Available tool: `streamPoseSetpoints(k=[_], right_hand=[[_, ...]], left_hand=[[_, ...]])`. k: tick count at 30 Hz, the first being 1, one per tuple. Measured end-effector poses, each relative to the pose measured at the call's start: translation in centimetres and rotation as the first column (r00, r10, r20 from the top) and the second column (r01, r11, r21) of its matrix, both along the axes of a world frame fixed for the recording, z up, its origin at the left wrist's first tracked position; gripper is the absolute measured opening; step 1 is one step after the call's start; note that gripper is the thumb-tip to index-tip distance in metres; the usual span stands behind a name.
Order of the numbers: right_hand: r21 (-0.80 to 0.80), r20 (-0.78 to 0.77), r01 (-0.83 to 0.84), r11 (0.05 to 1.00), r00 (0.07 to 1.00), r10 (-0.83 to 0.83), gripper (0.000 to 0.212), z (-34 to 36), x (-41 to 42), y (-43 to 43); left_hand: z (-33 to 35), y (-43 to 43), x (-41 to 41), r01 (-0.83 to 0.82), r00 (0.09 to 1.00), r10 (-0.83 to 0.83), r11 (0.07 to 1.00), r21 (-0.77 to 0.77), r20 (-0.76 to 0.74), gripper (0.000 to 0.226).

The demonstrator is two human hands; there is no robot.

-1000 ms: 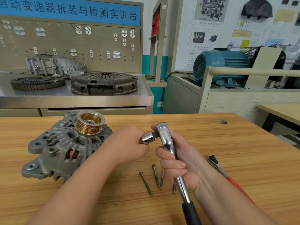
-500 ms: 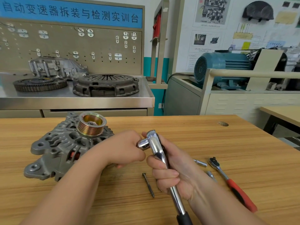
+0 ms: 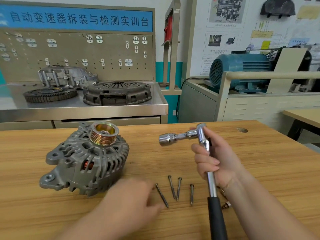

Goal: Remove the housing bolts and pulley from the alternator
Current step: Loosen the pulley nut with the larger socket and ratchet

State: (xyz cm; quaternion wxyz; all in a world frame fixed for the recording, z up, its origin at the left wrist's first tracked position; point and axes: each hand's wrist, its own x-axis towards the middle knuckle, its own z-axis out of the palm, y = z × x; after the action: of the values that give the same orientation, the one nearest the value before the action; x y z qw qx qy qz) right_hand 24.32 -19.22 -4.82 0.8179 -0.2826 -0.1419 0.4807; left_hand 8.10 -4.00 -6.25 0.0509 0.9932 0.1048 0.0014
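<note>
The grey alternator lies on the wooden table at the left, its brass-coloured grooved pulley facing up. Several long housing bolts lie loose on the table in front of me. My right hand grips a chrome ratchet wrench with a black handle, held upright. A large socket on an extension points left from its head. My left hand is blurred, low over the table beside the bolts, holding nothing.
A small socket piece lies beside my right forearm. Behind the table stands a steel bench with a clutch cover, a flywheel and a gearbox housing. A blue motor sits at the back right.
My left hand has let go of the socket and dropped toward the table near the bolts. The right hand has raised the ratchet, so the socket on its extension is now in full sight.
</note>
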Motion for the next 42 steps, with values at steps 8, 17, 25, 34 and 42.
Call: streamPoseSetpoints(k=[8,17,25,34,42], right_hand=[[0.047,0.001,0.039,0.998,0.999,-0.039,0.016,0.7,-0.1,-0.7],[-0.004,0.056,-0.051,0.999,0.997,0.051,0.047,1.0,-1.1,-0.6],[-0.107,0.528,0.063,0.992,0.849,0.003,0.039,5.1,-2.1,0.3],[-0.233,0.924,0.34,0.911,0.37,0.099,0.038,11.9,-5.2,7.6],[-0.377,0.902,0.423,0.824,0.37,0.223,0.041,12.8,-4.8,12.7]], left_hand=[[-4.1,-0.9,2.3,0.062,0.996,-0.056,0.993,0.096,-0.066,0.062],[-2.4,-1.6,2.0,0.071,0.99,-0.084,0.992,0.107,0.116,0.052],[5.9,6.5,-3.8,-0.071,0.565,0.099,0.995,-0.072,0.819,0.042],[7.0,12.3,0.0,-0.138,0.905,0.222,0.96,-0.243,0.363,0.096],[6.3,13.1,0.0,-0.13,0.879,0.277,0.922,-0.365,0.387,0.077]])
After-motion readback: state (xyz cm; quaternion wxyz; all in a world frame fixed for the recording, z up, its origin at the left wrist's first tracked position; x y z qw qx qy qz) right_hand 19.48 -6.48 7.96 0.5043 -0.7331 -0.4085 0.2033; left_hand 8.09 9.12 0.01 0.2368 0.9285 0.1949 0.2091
